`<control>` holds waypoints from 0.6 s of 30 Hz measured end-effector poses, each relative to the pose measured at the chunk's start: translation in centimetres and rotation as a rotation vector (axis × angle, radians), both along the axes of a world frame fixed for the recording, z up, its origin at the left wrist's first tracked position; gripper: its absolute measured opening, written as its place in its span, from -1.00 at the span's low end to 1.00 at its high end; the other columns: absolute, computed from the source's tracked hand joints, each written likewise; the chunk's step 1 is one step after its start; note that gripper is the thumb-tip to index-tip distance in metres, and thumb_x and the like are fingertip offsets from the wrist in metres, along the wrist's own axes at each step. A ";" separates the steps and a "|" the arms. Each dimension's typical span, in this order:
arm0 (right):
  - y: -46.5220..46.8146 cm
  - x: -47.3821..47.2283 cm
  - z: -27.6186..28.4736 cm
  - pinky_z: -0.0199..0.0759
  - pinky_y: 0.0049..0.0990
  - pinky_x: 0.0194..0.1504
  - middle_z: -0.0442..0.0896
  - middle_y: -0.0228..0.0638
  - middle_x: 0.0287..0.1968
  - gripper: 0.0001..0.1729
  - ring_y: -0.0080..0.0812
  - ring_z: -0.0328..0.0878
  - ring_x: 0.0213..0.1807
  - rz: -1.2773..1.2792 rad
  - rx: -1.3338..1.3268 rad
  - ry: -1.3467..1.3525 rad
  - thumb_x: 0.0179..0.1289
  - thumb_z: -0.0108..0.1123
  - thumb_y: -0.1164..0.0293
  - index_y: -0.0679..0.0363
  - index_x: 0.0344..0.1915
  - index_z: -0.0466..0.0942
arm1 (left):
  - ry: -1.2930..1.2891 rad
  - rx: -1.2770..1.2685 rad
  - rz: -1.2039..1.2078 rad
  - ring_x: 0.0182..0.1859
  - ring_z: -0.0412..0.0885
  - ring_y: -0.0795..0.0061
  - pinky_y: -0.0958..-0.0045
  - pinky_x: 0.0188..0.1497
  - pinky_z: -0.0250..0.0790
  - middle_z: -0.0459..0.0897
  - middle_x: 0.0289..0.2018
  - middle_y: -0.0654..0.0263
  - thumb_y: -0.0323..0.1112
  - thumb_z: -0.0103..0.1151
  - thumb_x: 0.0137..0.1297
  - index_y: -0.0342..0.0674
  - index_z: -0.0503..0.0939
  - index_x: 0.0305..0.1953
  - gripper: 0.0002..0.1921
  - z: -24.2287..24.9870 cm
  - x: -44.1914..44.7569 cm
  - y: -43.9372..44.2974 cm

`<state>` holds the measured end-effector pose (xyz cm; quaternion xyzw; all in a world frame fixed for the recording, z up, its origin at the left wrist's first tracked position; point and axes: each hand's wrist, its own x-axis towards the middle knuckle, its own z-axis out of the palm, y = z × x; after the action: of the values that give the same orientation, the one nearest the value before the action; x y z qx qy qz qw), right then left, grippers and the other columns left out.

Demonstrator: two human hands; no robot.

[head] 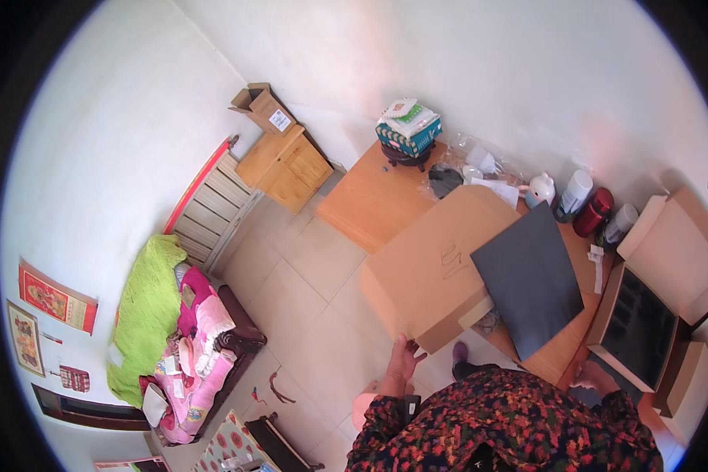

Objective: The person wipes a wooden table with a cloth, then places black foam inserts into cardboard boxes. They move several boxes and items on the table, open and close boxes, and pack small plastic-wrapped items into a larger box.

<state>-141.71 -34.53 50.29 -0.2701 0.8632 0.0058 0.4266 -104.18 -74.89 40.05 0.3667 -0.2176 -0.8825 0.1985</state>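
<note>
My left hand [404, 363] is at the lower corner of a flat brown cardboard box [430, 265], its fingers at the edge. The box bears a scribble and juts out past the front edge of the wooden desk [377, 200]. A dark grey rectangular panel [528, 283] lies tilted across the box's right part and the desk. Low at the right, my right hand [593, 377] is by a dark sheet [616, 369], beside an open cardboard box [605, 336] with a glossy black panel [640, 327] inside. Whether its fingers grip the sheet is unclear.
Along the wall stand a red bottle [593, 212], a white spray can [575, 194], a white animal-shaped mug [541, 189] and plastic wrapping [460, 153]. A teal box [410, 135] sits at the far end. Beyond are a wooden cabinet [289, 168] and a sofa with bedding [197, 354].
</note>
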 end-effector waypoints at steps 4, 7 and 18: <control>-5.6 -3.9 3.7 0.45 -0.49 -0.57 0.56 -0.31 -0.60 -0.80 -0.45 0.54 -0.59 -0.445 -0.082 -0.346 0.04 0.34 0.39 0.30 -0.49 0.56 | -0.018 0.006 0.028 0.28 0.20 0.17 -0.11 0.20 0.13 0.32 0.21 0.17 0.40 0.10 0.06 -0.04 0.23 0.28 -0.13 0.1 -0.6 -2.0; -10.6 -5.4 4.8 0.36 -0.55 -0.63 0.52 -0.36 -0.64 -0.79 -0.51 0.47 -0.66 -0.550 -0.357 -0.348 0.07 0.32 0.38 0.30 -0.49 0.56 | -0.082 0.009 0.021 0.18 0.32 0.21 -0.03 0.15 0.19 0.41 0.12 0.20 0.32 0.15 0.09 -0.10 0.32 0.19 -0.22 0.1 -0.4 -4.3; -19.3 -8.4 1.2 0.33 -0.51 -0.06 0.53 -0.20 -0.10 -0.28 -0.44 0.47 -0.08 -0.405 -0.863 0.041 0.02 0.38 0.32 0.41 0.14 0.33 | -0.287 -0.093 0.126 -0.01 0.45 0.36 0.22 -0.03 0.33 0.54 -0.06 0.28 -0.07 0.32 0.12 -0.23 0.44 0.07 -0.45 1.1 -2.7 -7.9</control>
<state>-150.16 -53.82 51.52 -0.2486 0.8303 -0.4310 0.2510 -106.83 -82.83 41.12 0.4922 -0.2609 -0.7959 0.2371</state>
